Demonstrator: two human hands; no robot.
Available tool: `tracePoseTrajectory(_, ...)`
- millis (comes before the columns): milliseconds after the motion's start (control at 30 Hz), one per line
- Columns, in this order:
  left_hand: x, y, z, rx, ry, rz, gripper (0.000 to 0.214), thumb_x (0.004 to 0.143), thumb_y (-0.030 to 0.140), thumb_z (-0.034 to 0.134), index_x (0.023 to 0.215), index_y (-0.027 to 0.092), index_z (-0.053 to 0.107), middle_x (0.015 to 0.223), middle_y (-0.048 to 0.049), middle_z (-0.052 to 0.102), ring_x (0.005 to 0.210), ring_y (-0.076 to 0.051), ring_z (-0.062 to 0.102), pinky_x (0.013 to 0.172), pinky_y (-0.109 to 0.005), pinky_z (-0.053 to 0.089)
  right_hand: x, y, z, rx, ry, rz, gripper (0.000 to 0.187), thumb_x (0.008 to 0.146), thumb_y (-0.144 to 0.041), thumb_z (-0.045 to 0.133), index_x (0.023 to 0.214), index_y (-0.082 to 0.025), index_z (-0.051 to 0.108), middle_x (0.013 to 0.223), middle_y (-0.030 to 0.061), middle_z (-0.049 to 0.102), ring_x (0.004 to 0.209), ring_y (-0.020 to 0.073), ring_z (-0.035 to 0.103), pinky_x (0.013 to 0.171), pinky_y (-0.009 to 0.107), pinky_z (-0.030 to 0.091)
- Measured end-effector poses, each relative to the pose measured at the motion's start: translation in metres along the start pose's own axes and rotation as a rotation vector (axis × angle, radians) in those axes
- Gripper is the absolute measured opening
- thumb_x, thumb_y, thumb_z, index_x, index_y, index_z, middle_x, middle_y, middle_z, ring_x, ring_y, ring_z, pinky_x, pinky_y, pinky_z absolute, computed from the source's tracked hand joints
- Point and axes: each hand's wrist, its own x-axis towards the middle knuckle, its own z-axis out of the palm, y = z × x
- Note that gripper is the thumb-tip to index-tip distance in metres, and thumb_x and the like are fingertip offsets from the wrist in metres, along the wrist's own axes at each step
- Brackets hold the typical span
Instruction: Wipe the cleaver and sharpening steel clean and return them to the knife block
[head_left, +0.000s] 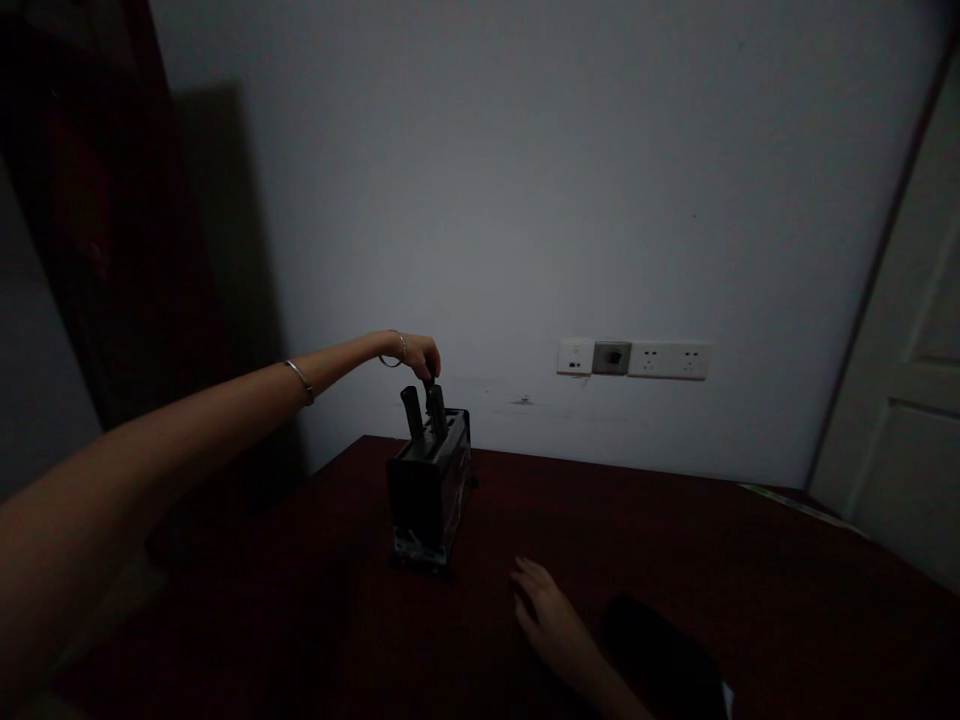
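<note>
A black knife block stands on the dark red table, with two dark handles sticking up from its top. My left hand reaches over it from the left, fingers pinched on the tip of the right-hand knife handle. The other handle stands free beside it. Two bracelets circle my left arm. My right hand lies flat on the table in front of the block, fingers stretched out, holding nothing.
The room is dim. A grey wall behind the table carries a row of white sockets. A dark flat object lies by my right wrist. A white door stands at the right, a dark cabinet at the left.
</note>
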Motion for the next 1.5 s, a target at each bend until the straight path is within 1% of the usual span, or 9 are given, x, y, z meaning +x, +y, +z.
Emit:
tracePoseTrajectory(167, -0.005, -0.002, -0.017, 0.012, -0.004, 0.015, 0.036, 0.055, 0.022, 0.061, 0.090, 0.017, 0.070, 0.075, -0.0005, 0.069, 0.067, -0.013, 0.056, 0.064, -0.021, 0.040, 0.000, 0.000, 0.000, 0.009, -0.009, 0.008, 0.041, 0.082, -0.020, 0.040, 0.117, -0.009, 0.057, 0.132, 0.0135, 0.048, 0.126, 0.0223, 0.039, 0.105, 0.037, 0.031)
tracePoseTrajectory(333, -0.009, -0.003, -0.032, -0.008, 0.015, 0.004, 0.037, 0.054, 0.022, 0.062, 0.090, 0.018, 0.070, 0.077, -0.0017, 0.069, 0.069, -0.014, 0.056, 0.070, -0.025, 0.041, -0.002, 0.005, 0.004, 0.029, 0.029, -0.017, 0.041, 0.082, -0.021, 0.040, 0.117, -0.009, 0.057, 0.132, 0.0138, 0.048, 0.126, 0.0222, 0.039, 0.106, 0.037, 0.031)
tracePoseTrajectory(467, -0.013, -0.002, -0.043, 0.005, 0.040, 0.014, 0.037, 0.054, 0.022, 0.062, 0.091, 0.019, 0.070, 0.077, -0.0011, 0.069, 0.070, -0.014, 0.055, 0.070, -0.025, 0.040, -0.002, 0.005, 0.004, 0.046, 0.039, -0.016, 0.040, 0.081, -0.021, 0.041, 0.116, -0.011, 0.058, 0.132, 0.0126, 0.048, 0.126, 0.0224, 0.039, 0.105, 0.038, 0.031)
tracePoseTrajectory(933, -0.036, 0.015, -0.090, 0.089, 0.106, -0.060, 0.044, 0.057, 0.025, 0.063, 0.100, 0.017, 0.068, 0.088, -0.0043, 0.067, 0.084, -0.019, 0.056, 0.081, -0.029, 0.039, -0.002, 0.005, 0.007, 0.035, 0.061, -0.007, 0.040, 0.081, -0.021, 0.041, 0.115, -0.009, 0.058, 0.130, 0.0135, 0.050, 0.125, 0.0232, 0.041, 0.105, 0.039, 0.031)
tracePoseTrajectory(1067, -0.044, 0.017, -0.108, 0.112, 0.156, -0.051, 0.043, 0.057, 0.028, 0.064, 0.100, 0.021, 0.069, 0.084, -0.0018, 0.067, 0.083, -0.017, 0.056, 0.082, -0.027, 0.039, -0.001, 0.003, 0.005, 0.049, 0.059, -0.008, 0.040, 0.081, -0.021, 0.041, 0.115, -0.010, 0.059, 0.130, 0.0134, 0.050, 0.124, 0.0224, 0.042, 0.105, 0.038, 0.032)
tracePoseTrajectory(1167, -0.051, 0.019, -0.123, 0.115, 0.200, -0.053, 0.044, 0.057, 0.030, 0.064, 0.100, 0.020, 0.068, 0.084, -0.0009, 0.067, 0.084, -0.016, 0.057, 0.082, -0.026, 0.039, -0.001, 0.002, 0.004, 0.053, 0.048, 0.000, 0.040, 0.081, -0.022, 0.041, 0.114, -0.009, 0.059, 0.129, 0.0141, 0.051, 0.123, 0.0227, 0.043, 0.104, 0.038, 0.033)
tracePoseTrajectory(1333, -0.066, 0.026, -0.147, 0.171, 0.260, -0.065, 0.046, 0.060, 0.033, 0.062, 0.104, 0.020, 0.066, 0.086, 0.0011, 0.064, 0.094, -0.016, 0.055, 0.087, -0.027, 0.036, -0.001, 0.001, 0.002, 0.077, 0.051, 0.008, 0.040, 0.080, -0.023, 0.042, 0.115, -0.012, 0.059, 0.130, 0.0123, 0.050, 0.124, 0.0223, 0.042, 0.104, 0.038, 0.032)
tracePoseTrajectory(1433, -0.073, 0.032, -0.160, 0.222, 0.302, -0.069, 0.045, 0.065, 0.034, 0.058, 0.106, 0.018, 0.064, 0.087, 0.0031, 0.063, 0.097, -0.015, 0.053, 0.087, -0.028, 0.035, -0.001, -0.001, 0.000, 0.066, 0.034, 0.026, 0.040, 0.081, -0.023, 0.042, 0.114, -0.011, 0.060, 0.130, 0.0129, 0.050, 0.124, 0.0224, 0.042, 0.104, 0.038, 0.032)
tracePoseTrajectory(1500, -0.077, 0.036, -0.168, 0.224, 0.329, -0.059, 0.044, 0.068, 0.031, 0.057, 0.108, 0.014, 0.062, 0.086, 0.0034, 0.063, 0.093, -0.012, 0.053, 0.086, -0.027, 0.035, -0.001, -0.002, 0.000, 0.053, 0.029, 0.020, 0.040, 0.081, -0.024, 0.041, 0.114, -0.010, 0.060, 0.130, 0.0140, 0.050, 0.124, 0.0226, 0.041, 0.105, 0.038, 0.032)
